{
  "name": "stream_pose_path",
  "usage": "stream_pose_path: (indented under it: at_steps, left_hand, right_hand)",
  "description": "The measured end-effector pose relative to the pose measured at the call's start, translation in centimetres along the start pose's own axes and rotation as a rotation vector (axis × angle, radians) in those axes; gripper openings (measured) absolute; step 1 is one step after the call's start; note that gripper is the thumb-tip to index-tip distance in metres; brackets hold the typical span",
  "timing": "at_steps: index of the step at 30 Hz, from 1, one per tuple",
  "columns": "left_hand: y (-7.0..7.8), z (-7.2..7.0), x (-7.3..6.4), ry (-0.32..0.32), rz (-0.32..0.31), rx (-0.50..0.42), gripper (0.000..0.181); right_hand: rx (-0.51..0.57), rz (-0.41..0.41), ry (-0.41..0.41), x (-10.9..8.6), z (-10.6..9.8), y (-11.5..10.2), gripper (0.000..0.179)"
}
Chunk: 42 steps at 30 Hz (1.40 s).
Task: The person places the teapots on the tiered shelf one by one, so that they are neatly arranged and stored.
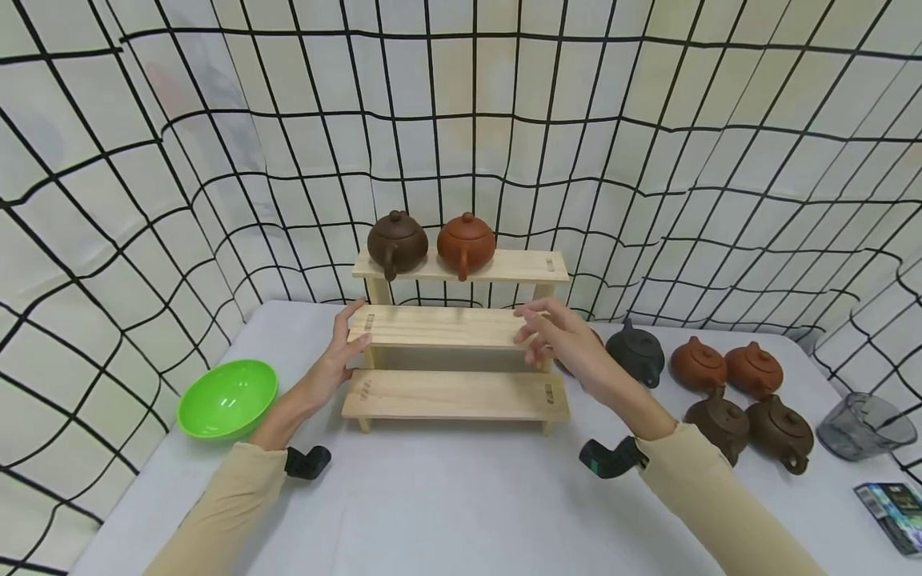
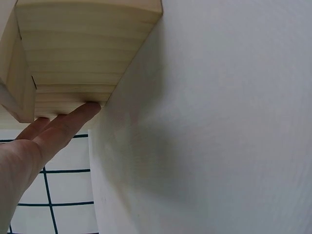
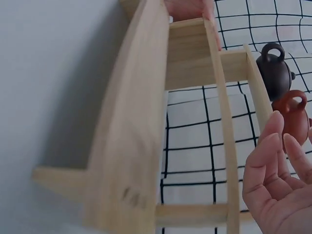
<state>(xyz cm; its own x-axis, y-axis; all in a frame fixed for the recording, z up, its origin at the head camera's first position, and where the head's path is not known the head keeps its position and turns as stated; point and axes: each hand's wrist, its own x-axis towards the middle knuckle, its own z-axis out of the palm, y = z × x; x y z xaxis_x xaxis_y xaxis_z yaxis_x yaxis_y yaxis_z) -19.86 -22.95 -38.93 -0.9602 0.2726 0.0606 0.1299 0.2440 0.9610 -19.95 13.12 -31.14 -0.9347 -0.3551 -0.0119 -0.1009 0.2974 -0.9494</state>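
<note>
A three-step wooden display stand (image 1: pixel 455 396) stands on the white table. On its top step sit a dark brown teapot (image 1: pixel 398 242) and an orange-red teapot (image 1: pixel 466 242), spouts toward me. My left hand (image 1: pixel 333 360) grips the left end of the middle step, thumb at the front corner and a finger at the back. In the left wrist view, fingers (image 2: pixel 66 129) of that hand reach up to pale wood. Over the right end of the middle step is my right hand (image 1: pixel 562 340), fingers loosely bent and holding nothing. Both teapots also show beyond it in the right wrist view.
Right of the stand are a black teapot (image 1: pixel 635 352), two orange teapots (image 1: pixel 697 364) and two brown teapots (image 1: pixel 781 432); another is mostly hidden behind my right hand. A transparent cup (image 1: pixel 864 426) and small box (image 1: pixel 893 512) lie farther right. A green bowl (image 1: pixel 226 398) stands left; black netting (image 1: pixel 473 116) encloses the table.
</note>
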Motion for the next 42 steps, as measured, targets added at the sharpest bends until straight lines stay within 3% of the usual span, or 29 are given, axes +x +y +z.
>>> stream_pose_path:
  at_steps: [7,14,23,28,35,42]
  left_hand:
    - [0.0,-0.1,0.0,-0.004,0.009,-0.014,0.072]
    - [0.0,0.0,-0.1,0.0,0.006,-0.022,0.073]
    - [0.2,0.0,-0.4,0.003,0.006,-0.023,0.075]
    - [0.2,0.1,-0.3,0.002,-0.003,-0.025,0.075]
    - [0.3,0.2,-0.1,-0.003,0.002,-0.028,0.074]
    - [0.2,0.2,-0.1,0.0,0.004,-0.049,0.073]
  right_hand:
    - [-0.021,0.024,-0.037,-3.5,-1.4,2.1,0.032]
    - [-0.119,0.022,-0.068,-6.6,-2.2,3.0,0.031]
    - [-0.179,0.046,-0.059,-9.2,-4.1,4.4,0.025]
    - [-0.21,0.068,-0.002,-11.1,-6.9,5.4,0.023]
    - [-0.233,0.104,0.085,-14.4,-12.6,8.4,0.027]
    - [-0.324,0.256,0.18,-17.1,-16.4,11.0,0.035]
